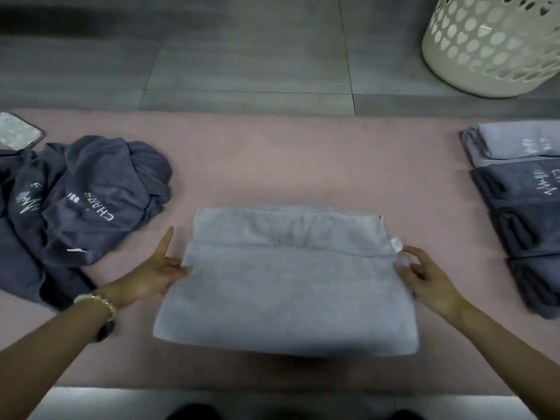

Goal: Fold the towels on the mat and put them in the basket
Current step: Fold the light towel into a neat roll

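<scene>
**Head view: light grey towel half folded between two hands**

Head camera looks down on a pink mat [303, 165] lying on a grey tiled floor [242, 56]. A heap of unfolded dark towels [100, 192] with white lettering lies at the mat's left edge. Just beyond it, at the far left corner, lies a flat patterned item [16, 130] that is too cut off to identify. Along the right edge lies an overlapping row of folded towels [527, 213], pale at the far end and darker nearer.

A white perforated basket [491, 47] stands on the floor beyond the far right corner, well apart from the hands. Its inside is out of sight.

The light grey towel [288, 292] lies in the middle of the mat, toward the near edge, with one flap folded over it. The left hand [151, 277], a gold bracelet [100, 300] on its wrist, meets the towel's left edge with the thumb raised. Whether it grips is unclear. The right hand [430, 283] pinches the right edge with curled fingers, just below a white tag [396, 244].
</scene>
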A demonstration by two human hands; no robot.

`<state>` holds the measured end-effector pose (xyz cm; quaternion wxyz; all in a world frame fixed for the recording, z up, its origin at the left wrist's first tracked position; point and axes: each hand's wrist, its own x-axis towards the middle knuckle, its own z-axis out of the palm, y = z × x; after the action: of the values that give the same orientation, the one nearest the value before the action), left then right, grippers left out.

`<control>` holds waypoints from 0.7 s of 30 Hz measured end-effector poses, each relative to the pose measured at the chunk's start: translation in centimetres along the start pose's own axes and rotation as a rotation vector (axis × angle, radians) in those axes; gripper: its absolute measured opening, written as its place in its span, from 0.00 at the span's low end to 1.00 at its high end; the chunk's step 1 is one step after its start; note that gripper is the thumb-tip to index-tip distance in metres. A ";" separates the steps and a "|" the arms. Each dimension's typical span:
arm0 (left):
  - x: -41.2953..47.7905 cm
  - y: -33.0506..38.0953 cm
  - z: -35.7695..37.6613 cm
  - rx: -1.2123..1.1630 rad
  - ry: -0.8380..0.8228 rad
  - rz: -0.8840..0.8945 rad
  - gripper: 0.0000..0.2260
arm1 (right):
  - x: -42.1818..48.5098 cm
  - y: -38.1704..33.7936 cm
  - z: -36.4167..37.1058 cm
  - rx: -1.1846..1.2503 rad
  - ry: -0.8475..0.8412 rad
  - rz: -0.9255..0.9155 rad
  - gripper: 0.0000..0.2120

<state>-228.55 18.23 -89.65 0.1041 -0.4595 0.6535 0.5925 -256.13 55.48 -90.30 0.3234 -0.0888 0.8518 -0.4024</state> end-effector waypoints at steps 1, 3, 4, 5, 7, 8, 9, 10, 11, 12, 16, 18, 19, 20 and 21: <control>0.5 -1.2 0.2 0.120 0.061 0.000 0.45 | 0.0 0.9 0.5 -0.067 0.046 -0.016 0.12; 1.9 -2.6 0.8 0.426 0.229 0.159 0.44 | 0.2 1.4 1.0 -0.256 0.139 -0.120 0.17; 2.3 -2.3 1.3 0.555 0.274 0.285 0.39 | 0.3 1.3 1.2 -0.364 0.150 -0.202 0.20; 2.5 -1.6 1.8 0.657 0.272 0.407 0.34 | 0.5 1.0 1.5 -0.446 0.121 -0.304 0.22; 3.0 -0.1 2.9 0.807 0.124 0.508 0.33 | 1.1 0.4 2.1 -0.523 -0.023 -0.410 0.21; 3.5 0.1 3.1 0.869 0.057 0.494 0.34 | 1.5 0.2 2.3 -0.554 -0.089 -0.393 0.21; 4.1 0.2 3.2 0.935 0.023 0.468 0.31 | 1.9 0.2 2.5 -0.600 -0.139 -0.368 0.21; 4.5 0.3 3.0 0.976 0.000 0.427 0.26 | 2.5 0.2 2.6 -0.665 -0.179 -0.341 0.20; 4.7 0.7 2.9 0.991 -0.030 0.362 0.19 | 3.0 0.2 2.4 -0.727 -0.211 -0.320 0.17; 4.8 1.3 2.5 0.963 -0.081 0.289 0.14 | 3.3 -0.1 2.0 -0.768 -0.253 -0.283 0.13; 3.2 3.7 -0.4 0.355 -0.379 -0.045 0.12 | 3.2 -2.7 -0.9 -0.290 -0.507 -0.013 0.05; 2.2 4.0 -1.8 0.030 -0.479 -0.108 0.24 | 3.1 -4.2 -2.3 -0.038 -0.597 0.082 0.11; 2.0 4.0 -2.3 -0.101 -0.469 -0.104 0.29 | 3.3 -4.8 -2.8 0.021 -0.607 0.095 0.17; 2.0 4.0 -2.6 -0.200 -0.432 -0.093 0.33 | 3.7 -5.2 -3.1 0.052 -0.589 0.090 0.21; 2.3 4.3 -2.6 -0.253 -0.377 -0.077 0.33 | 4.3 -5.5 -3.3 0.073 -0.548 0.079 0.24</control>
<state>-231.90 14.35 -87.58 0.1885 -0.3745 0.5250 0.7407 -262.11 52.18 -86.77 0.5601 -0.1493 0.7204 -0.3808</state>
